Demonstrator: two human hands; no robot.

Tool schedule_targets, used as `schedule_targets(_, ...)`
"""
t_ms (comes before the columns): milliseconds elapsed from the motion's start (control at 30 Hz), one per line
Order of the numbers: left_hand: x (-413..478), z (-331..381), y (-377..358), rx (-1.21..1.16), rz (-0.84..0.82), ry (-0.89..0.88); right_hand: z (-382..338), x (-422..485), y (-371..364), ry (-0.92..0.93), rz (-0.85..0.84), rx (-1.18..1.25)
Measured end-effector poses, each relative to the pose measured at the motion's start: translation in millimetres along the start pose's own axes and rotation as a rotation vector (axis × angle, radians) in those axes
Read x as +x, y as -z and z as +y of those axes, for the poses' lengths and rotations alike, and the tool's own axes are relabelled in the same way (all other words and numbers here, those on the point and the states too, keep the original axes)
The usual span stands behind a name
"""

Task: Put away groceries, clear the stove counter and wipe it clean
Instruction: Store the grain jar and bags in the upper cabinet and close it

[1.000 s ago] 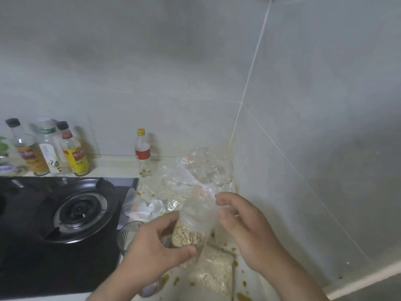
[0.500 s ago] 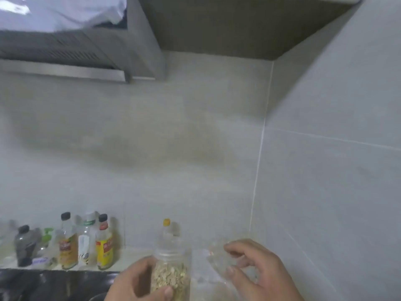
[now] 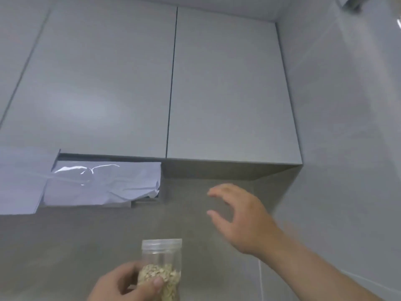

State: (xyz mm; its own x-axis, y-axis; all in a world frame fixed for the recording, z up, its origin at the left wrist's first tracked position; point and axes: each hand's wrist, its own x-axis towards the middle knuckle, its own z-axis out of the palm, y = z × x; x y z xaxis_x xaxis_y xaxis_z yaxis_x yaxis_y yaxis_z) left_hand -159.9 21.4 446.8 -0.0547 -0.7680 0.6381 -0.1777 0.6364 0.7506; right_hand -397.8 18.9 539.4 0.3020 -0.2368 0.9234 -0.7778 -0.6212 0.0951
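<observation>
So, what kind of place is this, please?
Most likely a home kitchen. Closed grey wall cabinets hang overhead, what may be a range hood wrapped in plastic film sits under them, and the left hand holds a clear jar of oat-like flakes.

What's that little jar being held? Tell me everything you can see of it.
The jar is a small clear cylinder, plastic by its look, with a ridged clear band on top that looks like a lid. Pale flakes like oats fill its lower part; above them it is empty. It is upright, low in view, and the left hand grips its lower half.
</observation>
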Motion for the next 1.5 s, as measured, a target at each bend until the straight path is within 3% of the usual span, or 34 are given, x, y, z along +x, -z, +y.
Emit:
schedule_targets(233, 27.2, 58.2, 47.5, -0.045, -0.038, -0.084, -10.5, 128.1, -6.2, -0.115, -0.067, 0.007)
schedule_targets(500, 59.3, 78.1, 86.6, -0.140, -0.025, -0.033, 15.6, 166.6, -50.4, -0.115, -0.139, -0.133)
schedule_targets(833, 70.5, 83.7, 106.4, -0.101, 0.010, -0.012, 45.0, 184.0, -63.8, 0.095, -0.041, -0.472)
schedule_targets(1033, 77.5, 92.6, 93.0, -0.164, 0.012, -0.006, 55.3, 174.9, -51.9, 0.289, 0.114, -0.468)
schedule_targets(1300, 75.0, 126.5, 70.4, -0.210, 0.096, -0.149, 30.5, 143.8, 11.8, 0.532, 0.316, -0.366)
schedule_targets(1500, 70.6, 149.6, 53.6, -0.244, 0.082, -0.157, 5.8, 121.6, 67.2, 0.701, 0.436, -0.482)
